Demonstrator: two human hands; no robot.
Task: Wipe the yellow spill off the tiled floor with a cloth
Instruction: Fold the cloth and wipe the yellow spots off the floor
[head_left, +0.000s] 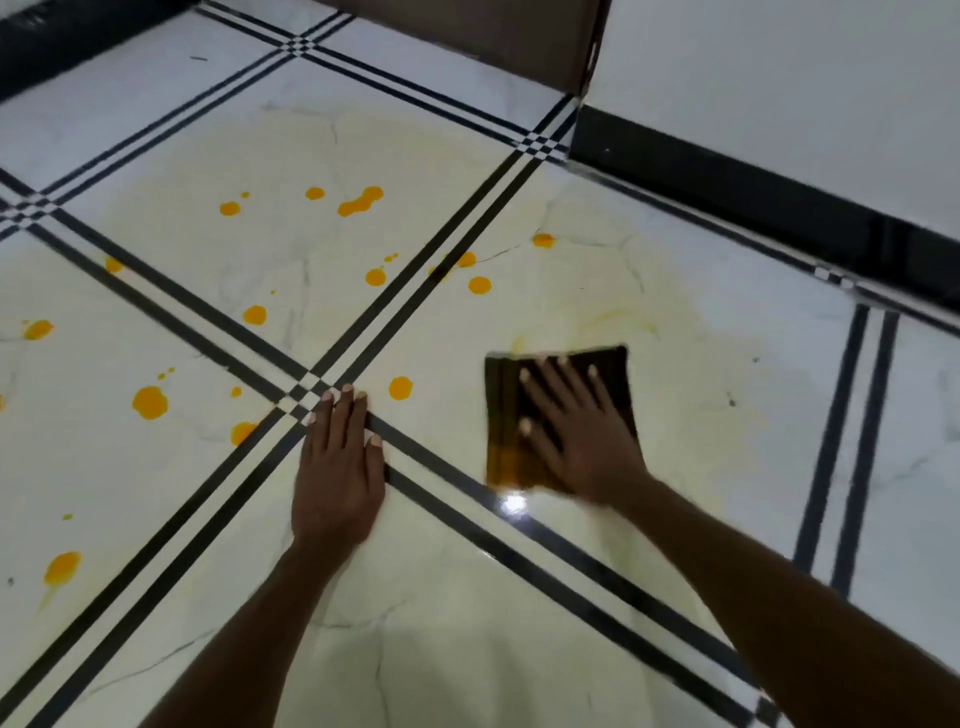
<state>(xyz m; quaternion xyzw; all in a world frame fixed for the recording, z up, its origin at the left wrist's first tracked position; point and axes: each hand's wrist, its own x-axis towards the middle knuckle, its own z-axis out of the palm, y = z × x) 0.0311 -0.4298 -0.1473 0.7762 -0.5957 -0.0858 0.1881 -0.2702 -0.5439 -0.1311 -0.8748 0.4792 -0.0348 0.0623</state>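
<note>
Soft folded cloth (558, 415) pressed flat on the tiled floor (753, 415), yellow spill (150, 402) scattered to its left.

The right hand (576, 441) lies on it with fingers (545, 395) spread, not clenched; the limp cloth likely slides best under palm pressure. The left hand (337, 467) rests open on bare tile.

No readable text (none anywhere)

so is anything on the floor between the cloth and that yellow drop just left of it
Nothing visible. The cloth lies flat under the right hand, and only bare tile separates it from the drop. The left hand rests below-left of the drop, off that line.
</note>
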